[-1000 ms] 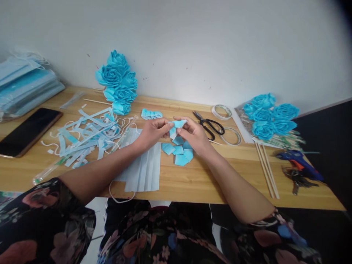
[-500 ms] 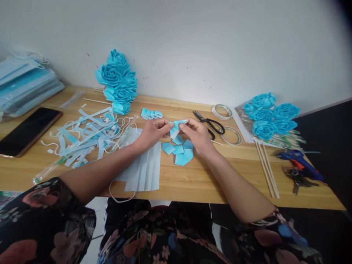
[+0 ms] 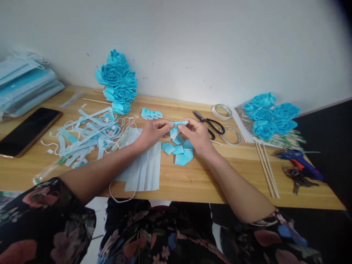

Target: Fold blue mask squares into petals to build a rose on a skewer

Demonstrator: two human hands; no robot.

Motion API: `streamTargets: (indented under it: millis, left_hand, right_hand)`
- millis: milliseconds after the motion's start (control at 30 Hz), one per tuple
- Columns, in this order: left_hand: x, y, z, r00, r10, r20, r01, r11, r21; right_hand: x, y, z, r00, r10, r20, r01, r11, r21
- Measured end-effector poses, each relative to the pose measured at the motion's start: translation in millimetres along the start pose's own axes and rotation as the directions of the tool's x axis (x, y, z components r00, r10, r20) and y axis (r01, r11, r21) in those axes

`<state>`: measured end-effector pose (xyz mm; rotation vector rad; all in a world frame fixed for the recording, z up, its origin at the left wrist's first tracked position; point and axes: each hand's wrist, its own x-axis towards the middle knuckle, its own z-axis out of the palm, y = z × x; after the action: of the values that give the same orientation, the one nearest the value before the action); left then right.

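A small blue-and-white piece of mask fabric [image 3: 176, 128] is pinched between my two hands above the table. My left hand [image 3: 156, 132] grips its left side with thumb and fingers. On the right side, my right hand [image 3: 195, 134] closes on the same piece, thumb on top. Several cut blue fabric petals [image 3: 181, 152] lie in a loose cluster just below my hands. Behind my left hand sits a row of folded blue pieces [image 3: 151, 113]. A pleated face mask [image 3: 144, 165] lies flat, partly under my left forearm.
Mask offcuts and ear loops [image 3: 85, 135] are heaped at left, near a phone [image 3: 29, 130] and stacked masks [image 3: 24, 84]. Blue fabric roses [image 3: 118, 80] stand against the wall; more roses [image 3: 272, 113] lie right. Scissors [image 3: 209, 123], tape rolls [image 3: 222, 111], sticks [image 3: 266, 168], and a glue gun [image 3: 299, 163] are rightward.
My right thumb has shifted slightly left along the fabric piece. Both hands stay in nearly the same place, and the things on the table have not moved.
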<state>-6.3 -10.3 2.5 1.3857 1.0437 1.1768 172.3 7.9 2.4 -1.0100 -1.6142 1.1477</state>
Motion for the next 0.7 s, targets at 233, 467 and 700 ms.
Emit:
streamTargets:
  millis: [233, 467, 700]
  left_hand:
    - [0.5, -1.6, -0.2, 1.0, 0.007, 0.001, -0.007, 1.0, 0.03]
    - [0.2, -0.8, 0.3, 1.0, 0.011, 0.002, -0.011, 0.999, 0.03]
    - [-1.8, 2.3, 1.2, 1.0, -0.002, -0.015, 0.003, 1.0, 0.019]
  right_hand:
    - [0.4, 0.5, 0.3, 0.999, -0.035, -0.036, 0.033, 0.996, -0.078]
    - [-0.2, 1.5, 0.4, 0.999, -0.023, -0.028, 0.021, 0.997, -0.071]
    - [0.1, 4.0, -0.7, 0.997, -0.042, -0.058, 0.036, 0.995, -0.096]
